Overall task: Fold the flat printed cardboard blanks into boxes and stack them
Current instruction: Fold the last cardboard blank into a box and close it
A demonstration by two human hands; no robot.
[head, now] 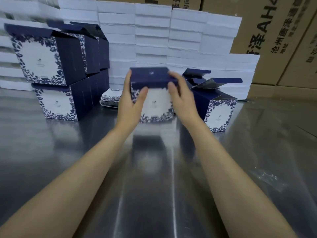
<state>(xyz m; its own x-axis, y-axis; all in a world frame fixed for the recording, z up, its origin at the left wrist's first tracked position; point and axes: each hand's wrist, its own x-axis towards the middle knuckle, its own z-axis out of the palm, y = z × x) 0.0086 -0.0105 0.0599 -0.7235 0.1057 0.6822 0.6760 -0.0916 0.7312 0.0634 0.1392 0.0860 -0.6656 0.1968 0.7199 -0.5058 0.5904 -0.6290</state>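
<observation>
Clasping box [155,103] side edges: left hand [129,102], right hand [182,98].

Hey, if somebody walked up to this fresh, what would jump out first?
At the middle of the steel table, the left hand and right hand grip a blue-and-white box with its navy lid closed. Folded boxes stand stacked two high at left, before a wall of white slabs.

Bare forearms [82,172], bare hands [131,103] [182,100]
</observation>
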